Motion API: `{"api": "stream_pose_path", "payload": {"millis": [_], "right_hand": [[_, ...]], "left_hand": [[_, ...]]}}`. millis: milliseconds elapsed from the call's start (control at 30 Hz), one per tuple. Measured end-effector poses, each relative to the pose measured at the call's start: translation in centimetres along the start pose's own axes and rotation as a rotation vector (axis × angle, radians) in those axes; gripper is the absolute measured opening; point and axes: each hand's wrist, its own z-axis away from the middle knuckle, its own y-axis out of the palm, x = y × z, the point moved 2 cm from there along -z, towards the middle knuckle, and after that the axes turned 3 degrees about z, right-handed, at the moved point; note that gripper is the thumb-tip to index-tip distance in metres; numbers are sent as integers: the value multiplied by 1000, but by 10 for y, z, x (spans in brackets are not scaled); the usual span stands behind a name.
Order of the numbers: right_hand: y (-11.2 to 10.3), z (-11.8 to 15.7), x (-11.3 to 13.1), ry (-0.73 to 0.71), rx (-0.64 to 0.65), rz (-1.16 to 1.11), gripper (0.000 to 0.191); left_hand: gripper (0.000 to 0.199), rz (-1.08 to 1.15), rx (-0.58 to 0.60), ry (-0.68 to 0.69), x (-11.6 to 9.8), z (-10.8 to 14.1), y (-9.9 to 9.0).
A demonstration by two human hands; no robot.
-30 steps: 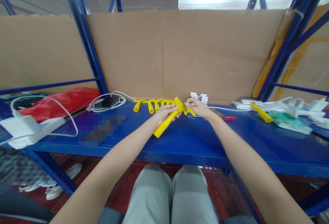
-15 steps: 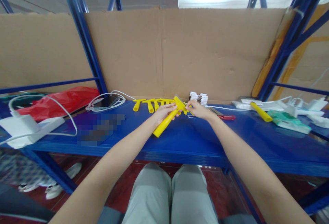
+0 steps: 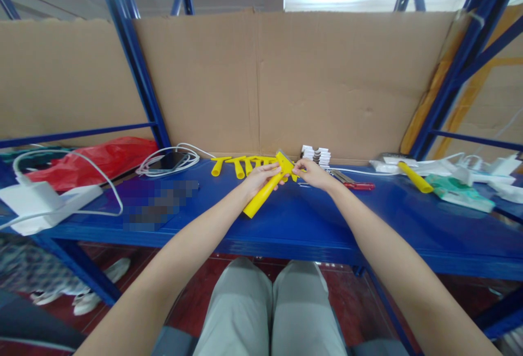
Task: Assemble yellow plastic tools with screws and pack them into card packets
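My left hand (image 3: 261, 178) is closed round a yellow scraper (image 3: 261, 198), whose thick handle slants down toward the table's front edge. The scraper's wide flat head points up and away, with a thin pale strip along its far edge. At the right corner of that head, my right hand (image 3: 312, 174) has its thumb and finger pinched together; whatever lies between them is too small to make out. Behind my hands, several more yellow scrapers (image 3: 239, 168) lie in a row, partly hidden. A stack of small white pieces (image 3: 316, 156) stands just beyond my right hand.
Right of my right hand lies a red-handled tool (image 3: 359, 186). Farther right are a yellow tube (image 3: 415, 178) and a green packet (image 3: 460, 193). A white power adapter (image 3: 35, 203), coiled cable (image 3: 180, 161) and red bag (image 3: 102, 161) lie left. A cardboard panel (image 3: 261, 83) backs the blue table (image 3: 310, 225).
My right hand has shifted very slightly left along the scraper's head. The left hand and the scraper have stayed in place.
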Motion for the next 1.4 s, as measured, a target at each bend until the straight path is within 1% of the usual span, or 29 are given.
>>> {"api": "stream_pose_path", "payload": {"millis": [100, 200, 367, 600, 767, 933, 1100, 1267, 1400], "right_hand": [[3, 1, -2, 60, 4, -128, 13], [6, 3, -5, 107, -6, -280, 22], [10, 2, -11, 100, -36, -448, 36], [11, 0, -13, 72, -42, -481, 44], [13, 2, -14, 108, -26, -532, 47], [13, 4, -14, 153, -18, -603, 45], [15, 6, -15, 208, 34, -715, 43], [14, 8, -15, 216, 55, -748, 44], [14, 7, -14, 213, 47, -751, 42]], "left_hand": [[37, -2, -9, 0, -1, 1, 1], [38, 8, -24, 0, -2, 2, 3], [39, 26, -50, 16, -2, 3, 3], [32, 38, -54, 30, 1, 3, 4], [32, 23, -55, 38, 4, 2, 5], [28, 5, -65, 52, 3, 3, 7], [28, 4, -53, 48, 4, 3, 7], [31, 14, -43, 22, 4, 2, 7], [26, 0, -53, 32, 3, 3, 7]]}}
